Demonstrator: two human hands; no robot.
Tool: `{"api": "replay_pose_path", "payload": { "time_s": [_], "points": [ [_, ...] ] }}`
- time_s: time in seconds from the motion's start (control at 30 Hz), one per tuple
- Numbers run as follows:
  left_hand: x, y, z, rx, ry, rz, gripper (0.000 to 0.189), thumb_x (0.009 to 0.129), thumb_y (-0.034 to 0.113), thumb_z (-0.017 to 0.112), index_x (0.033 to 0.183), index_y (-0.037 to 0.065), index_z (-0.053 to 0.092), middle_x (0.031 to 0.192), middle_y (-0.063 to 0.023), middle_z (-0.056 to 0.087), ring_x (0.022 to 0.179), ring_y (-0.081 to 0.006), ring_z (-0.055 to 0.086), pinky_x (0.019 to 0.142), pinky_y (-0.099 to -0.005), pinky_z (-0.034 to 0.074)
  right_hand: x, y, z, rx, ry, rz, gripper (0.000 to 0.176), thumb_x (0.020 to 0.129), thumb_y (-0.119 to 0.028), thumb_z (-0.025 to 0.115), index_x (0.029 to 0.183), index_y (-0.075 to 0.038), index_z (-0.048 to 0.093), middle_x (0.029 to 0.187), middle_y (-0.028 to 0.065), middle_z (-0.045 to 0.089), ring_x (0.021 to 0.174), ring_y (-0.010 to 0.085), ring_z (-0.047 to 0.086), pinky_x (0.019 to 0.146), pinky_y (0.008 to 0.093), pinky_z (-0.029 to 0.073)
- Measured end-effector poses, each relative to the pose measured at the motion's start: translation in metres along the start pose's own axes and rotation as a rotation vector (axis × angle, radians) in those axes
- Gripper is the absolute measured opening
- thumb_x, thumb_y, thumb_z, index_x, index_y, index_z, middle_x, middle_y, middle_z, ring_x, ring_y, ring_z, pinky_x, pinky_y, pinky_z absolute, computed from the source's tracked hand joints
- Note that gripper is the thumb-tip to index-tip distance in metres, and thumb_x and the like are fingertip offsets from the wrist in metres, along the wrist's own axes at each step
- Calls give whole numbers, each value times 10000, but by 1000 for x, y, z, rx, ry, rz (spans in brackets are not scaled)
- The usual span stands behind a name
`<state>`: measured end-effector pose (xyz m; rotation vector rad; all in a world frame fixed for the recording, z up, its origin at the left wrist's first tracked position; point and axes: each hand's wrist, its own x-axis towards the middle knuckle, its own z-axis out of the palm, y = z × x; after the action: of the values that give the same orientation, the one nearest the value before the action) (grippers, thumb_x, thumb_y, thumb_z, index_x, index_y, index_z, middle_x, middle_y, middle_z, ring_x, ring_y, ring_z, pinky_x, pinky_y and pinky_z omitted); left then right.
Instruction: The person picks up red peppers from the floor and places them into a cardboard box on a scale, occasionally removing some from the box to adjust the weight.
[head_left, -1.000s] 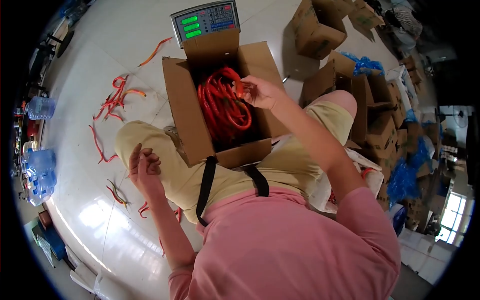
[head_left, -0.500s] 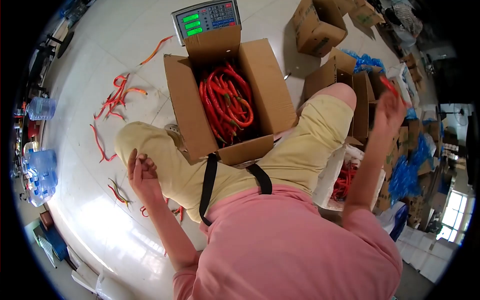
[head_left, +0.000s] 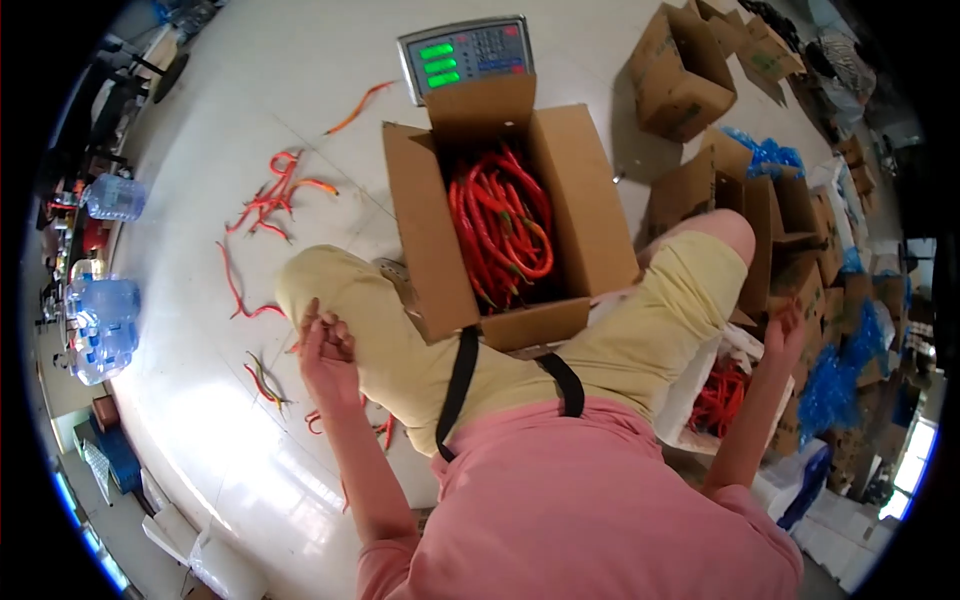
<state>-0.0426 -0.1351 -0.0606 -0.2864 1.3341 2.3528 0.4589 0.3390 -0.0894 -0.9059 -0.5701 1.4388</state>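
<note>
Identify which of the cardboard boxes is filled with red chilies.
The open box right in front of the person, just below the scale; the boxes to the right show none.

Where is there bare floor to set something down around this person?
Bare floor lies between the scale and the scattered chillies, and between those chillies and the water bottles. The right side is crowded: stacked cartons and a bag of chillies by the right hand.
</note>
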Motion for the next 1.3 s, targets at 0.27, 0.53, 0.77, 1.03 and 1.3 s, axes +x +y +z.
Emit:
{"api": "replay_pose_path", "payload": {
  "time_s": [0.27, 0.53, 0.77, 1.03, 1.3],
  "points": [
    [-5, 13, -55, 19, 157, 91, 352, 874, 88, 455, 1218, 12, 457, 910, -41, 554, 731, -123, 506, 598, -216, 395, -89, 96, 253, -449, -639, 86, 255, 860, -36, 480, 1104, -18, 552, 975, 87, 616, 733, 119, 548, 696, 244, 462],
    [-21, -56, -215, 62, 355, -58, 359, 845, 84, 469, 1201, 33, 475, 993, -58, 574, 745, -134, 512, 660, -254, 415, -116, 156, 274, -667, -849, 226, 234, 870, -41, 452, 1074, -33, 566, 944, 63, 620, 736, 96, 548, 689, 236, 453],
    [-57, -169, -332, -18, 498, -391, 299, 796, 50, 492, 1091, 31, 451, 1013, -127, 543, 905, -241, 522, 732, -369, 464, -109, 171, 253, -774, -836, 207, 223, 882, -73, 465, 1074, -55, 577, 947, 33, 624, 749, 80, 552, 698, 236, 464],
    [-80, -174, -293, 182, 757, -451, 321, 802, 54, 536, 1120, 15, 507, 943, -137, 625, 736, -245, 614, 654, -351, 534, -113, 178, 255, -912, -826, 277, 281, 896, -109, 507, 1165, -35, 542, 1043, 72, 601, 834, 112, 552, 771, 235, 453],
    [-72, -214, -306, 144, 776, -492, 325, 812, 54, 523, 1131, -8, 518, 946, -139, 601, 715, -248, 615, 624, -343, 524, -128, 188, 267, -1080, -939, 280, 312, 903, -124, 501, 1202, -38, 516, 1097, 70, 574, 868, 118, 538, 809, 250, 438]
  ]
}}
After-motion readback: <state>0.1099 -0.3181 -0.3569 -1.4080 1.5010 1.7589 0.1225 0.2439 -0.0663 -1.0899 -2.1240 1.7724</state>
